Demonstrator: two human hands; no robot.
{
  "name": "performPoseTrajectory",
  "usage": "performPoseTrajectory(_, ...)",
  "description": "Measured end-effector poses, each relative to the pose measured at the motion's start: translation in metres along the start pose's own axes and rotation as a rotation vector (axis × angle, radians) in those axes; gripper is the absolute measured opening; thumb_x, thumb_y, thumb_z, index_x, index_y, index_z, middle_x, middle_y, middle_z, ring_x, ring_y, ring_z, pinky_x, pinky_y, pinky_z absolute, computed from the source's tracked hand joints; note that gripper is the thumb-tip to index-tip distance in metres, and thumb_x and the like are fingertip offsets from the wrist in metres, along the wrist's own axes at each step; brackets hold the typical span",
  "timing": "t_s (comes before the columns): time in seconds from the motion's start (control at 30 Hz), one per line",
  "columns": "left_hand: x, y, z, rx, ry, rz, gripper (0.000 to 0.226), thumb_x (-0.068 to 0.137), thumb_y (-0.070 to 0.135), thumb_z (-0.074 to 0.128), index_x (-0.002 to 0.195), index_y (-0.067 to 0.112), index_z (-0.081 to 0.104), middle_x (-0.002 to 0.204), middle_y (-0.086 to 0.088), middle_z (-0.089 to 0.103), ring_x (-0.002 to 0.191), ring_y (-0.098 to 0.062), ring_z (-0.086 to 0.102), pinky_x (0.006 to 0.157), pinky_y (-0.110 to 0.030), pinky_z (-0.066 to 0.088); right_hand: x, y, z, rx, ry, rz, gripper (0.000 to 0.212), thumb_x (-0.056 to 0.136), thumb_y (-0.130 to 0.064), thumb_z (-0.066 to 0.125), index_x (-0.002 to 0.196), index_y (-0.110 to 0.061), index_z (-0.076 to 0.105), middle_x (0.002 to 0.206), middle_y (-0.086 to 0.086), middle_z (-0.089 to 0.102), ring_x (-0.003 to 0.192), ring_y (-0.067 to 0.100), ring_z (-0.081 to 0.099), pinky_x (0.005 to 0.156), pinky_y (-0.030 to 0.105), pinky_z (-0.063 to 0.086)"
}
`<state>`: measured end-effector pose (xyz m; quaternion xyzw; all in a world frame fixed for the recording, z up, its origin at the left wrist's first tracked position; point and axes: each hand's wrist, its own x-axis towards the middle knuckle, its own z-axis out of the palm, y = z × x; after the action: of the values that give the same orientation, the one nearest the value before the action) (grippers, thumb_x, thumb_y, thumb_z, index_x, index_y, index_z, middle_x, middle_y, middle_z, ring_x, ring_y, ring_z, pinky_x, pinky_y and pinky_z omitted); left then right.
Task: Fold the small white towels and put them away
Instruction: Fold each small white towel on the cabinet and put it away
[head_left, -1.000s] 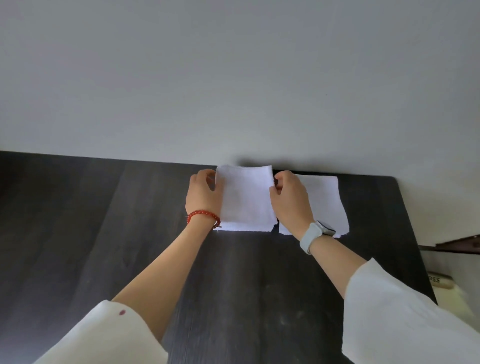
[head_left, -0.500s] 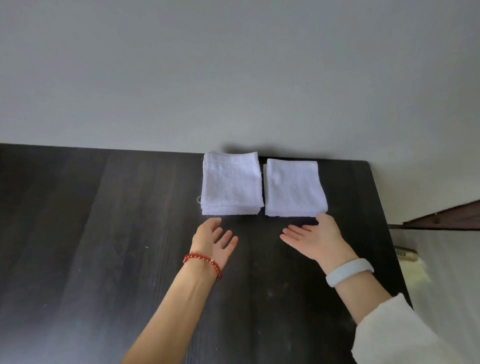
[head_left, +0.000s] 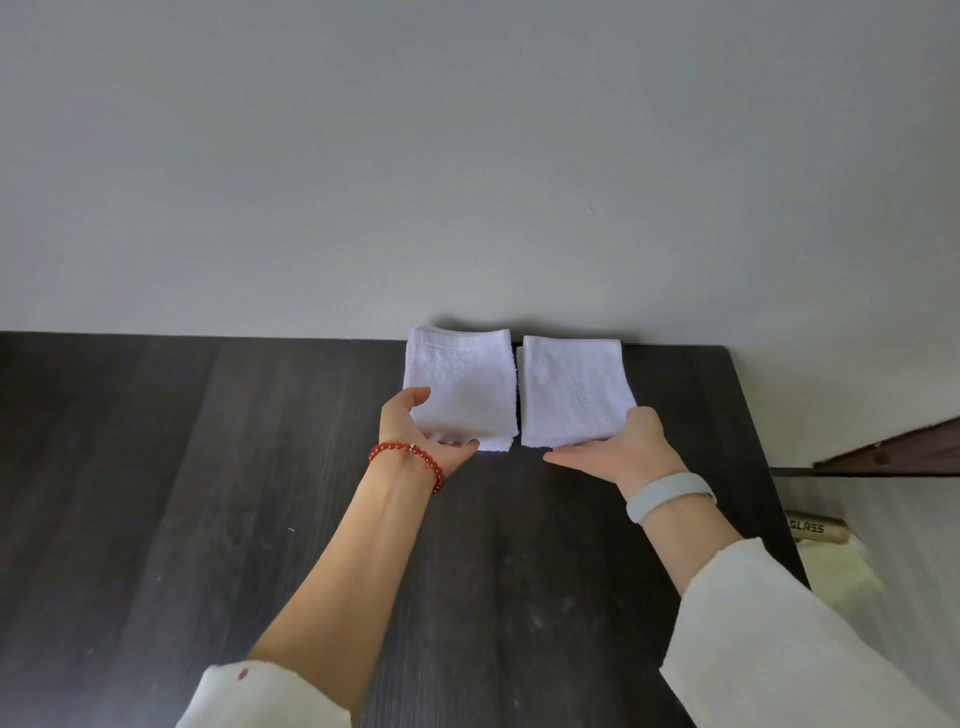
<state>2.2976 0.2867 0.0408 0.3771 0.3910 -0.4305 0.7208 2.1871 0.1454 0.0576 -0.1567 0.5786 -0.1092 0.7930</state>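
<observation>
Two stacks of folded small white towels lie side by side at the back of the dark wooden table (head_left: 208, 493), against the wall. My left hand (head_left: 415, 436) holds the near left corner of the left towel stack (head_left: 462, 374), thumb on top and fingers along and under its front edge. My right hand (head_left: 634, 452) holds the near right corner of the right towel stack (head_left: 571, 384) the same way, its fingers reaching left under the front edge. A narrow gap separates the two stacks.
A plain grey wall (head_left: 467, 156) rises right behind the towels. The table's right edge runs just past the right stack. Beyond it, lower down, are a dark wooden ledge (head_left: 893, 452) and a pale object labelled GLASS (head_left: 810, 527).
One second ago both hands pressed the left stack's sides. They then pulled back, open, over the table. Now each hand has moved forward and taken hold of a stack's front edge.
</observation>
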Motion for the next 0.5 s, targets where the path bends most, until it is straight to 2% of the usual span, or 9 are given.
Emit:
performPoseTrajectory(0.07,-0.001,0.004,0.006,-0.020,-0.014,0.015,0.068,0.081,0.015,0.055,0.141,0.012,0.022,0.142,-0.011,0.032,0.132,-0.034,0.032,0.104,-0.051,0.031,0.004,-0.003,0.004,0.064,-0.013,0.007,0.029,0.097,-0.027,0.035,0.123,-0.017,0.044,0.139,0.016,0.040,0.131,0.039,0.031,0.108,0.057,0.021)
performPoseTrajectory(0.17,0.002,0.004,0.012,-0.060,-0.035,-0.001,0.066,0.083,0.014,0.055,0.140,0.010,0.023,0.140,-0.011,0.034,0.130,-0.035,0.035,0.103,-0.050,0.033,0.015,-0.005,0.007,0.146,-0.061,0.051,0.048,0.094,-0.032,0.035,0.137,-0.011,0.032,0.146,0.021,0.027,0.137,0.041,0.022,0.111,0.057,0.016)
performPoseTrajectory(0.33,0.005,0.004,0.008,0.022,-0.076,-0.018,0.068,0.083,0.023,0.054,0.142,0.012,0.023,0.145,-0.011,0.031,0.134,-0.031,0.032,0.104,-0.049,0.032,0.025,-0.008,0.004,0.108,-0.056,0.096,0.066,0.090,-0.039,0.038,0.144,-0.007,0.017,0.151,0.021,0.017,0.140,0.037,0.016,0.112,0.054,0.014)
performPoseTrajectory(0.43,0.006,0.007,-0.005,0.228,0.081,0.103,0.060,0.084,0.030,0.054,0.137,0.015,0.032,0.141,-0.007,0.036,0.132,-0.025,0.033,0.102,-0.043,0.033,0.022,-0.010,-0.013,-0.070,0.064,0.061,0.063,0.091,-0.032,0.036,0.144,-0.005,0.017,0.150,0.019,0.022,0.137,0.036,0.024,0.111,0.051,0.022)
performPoseTrajectory(0.5,0.012,0.015,-0.014,0.385,0.244,0.288,0.055,0.086,0.031,0.053,0.136,0.014,0.036,0.141,-0.007,0.036,0.129,-0.024,0.036,0.097,-0.039,0.036,0.024,-0.014,-0.027,-0.189,0.221,-0.111,0.053,0.094,-0.027,0.035,0.142,-0.008,0.026,0.146,0.018,0.032,0.133,0.034,0.034,0.110,0.048,0.029)
